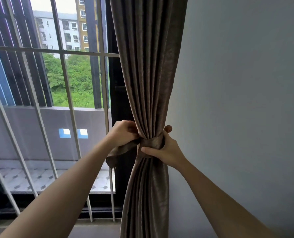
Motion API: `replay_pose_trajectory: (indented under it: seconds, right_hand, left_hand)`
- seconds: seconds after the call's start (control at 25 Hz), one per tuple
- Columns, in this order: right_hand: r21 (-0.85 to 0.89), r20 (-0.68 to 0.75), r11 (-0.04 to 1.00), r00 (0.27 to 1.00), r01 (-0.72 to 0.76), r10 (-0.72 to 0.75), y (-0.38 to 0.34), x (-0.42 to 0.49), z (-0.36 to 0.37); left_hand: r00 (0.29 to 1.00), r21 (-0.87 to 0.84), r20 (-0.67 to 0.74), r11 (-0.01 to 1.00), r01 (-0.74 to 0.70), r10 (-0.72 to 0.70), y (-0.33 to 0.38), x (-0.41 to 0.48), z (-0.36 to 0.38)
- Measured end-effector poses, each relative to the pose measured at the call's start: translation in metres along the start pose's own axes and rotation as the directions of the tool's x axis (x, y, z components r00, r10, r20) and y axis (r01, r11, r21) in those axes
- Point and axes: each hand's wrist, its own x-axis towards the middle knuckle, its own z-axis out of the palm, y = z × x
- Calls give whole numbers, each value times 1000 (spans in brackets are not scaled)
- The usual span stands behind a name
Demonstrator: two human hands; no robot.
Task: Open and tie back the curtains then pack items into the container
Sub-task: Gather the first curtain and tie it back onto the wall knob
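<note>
A brown pleated curtain (148,66) hangs gathered at the window's right side, next to the wall. A matching brown tie-back band (151,143) wraps around its narrow waist. My left hand (122,133) grips the band on the curtain's left side, and a loose end of the band (115,155) droops below that hand. My right hand (166,148) clasps the wrapped band and the curtain from the right, thumb across the front. No container or items to pack are in view.
A white metal window grille (64,69) covers the glass on the left, with a balcony wall (48,134) and tiled floor beyond. A plain grey wall (245,100) fills the right side. A dark door frame (118,103) stands just behind the curtain.
</note>
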Motion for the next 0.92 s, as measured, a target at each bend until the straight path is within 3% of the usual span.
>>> replay_pose_trajectory:
  seconds: [0.12, 0.24, 0.4, 0.6, 0.68, 0.8, 0.92]
  right_hand:
    - [-45, -17, 998, 999, -47, 46, 7, 9, -5]
    - [-97, -36, 994, 999, -41, 37, 3, 16, -6]
    - [-67, -9, 993, 995, 97, -98, -6, 15, -3]
    - [-49, -207, 997, 976, 58, -67, -8, 13, 15]
    - [-48, -153, 998, 987, 51, -58, -10, 9, 16]
    - [-30, 92, 998, 995, 48, -45, -10, -10, -1]
    - [-38, 76, 997, 995, 60, -57, -4, -32, -25]
  left_hand:
    - [995, 272, -81, 962, -26, 49, -14, -2, 4]
    - [986, 230, -155, 973, -29, 66, -19, -1, 3]
    - [982, 191, -175, 981, -31, 65, -19, 4, 1]
    - [972, 390, -200, 920, -32, 119, -24, -4, -3]
    - [959, 453, -235, 891, -38, 160, -29, -11, -12]
    - [942, 481, -249, 873, -80, 224, -45, -34, -23]
    - [945, 479, -211, 869, -124, 251, -51, -59, -31]
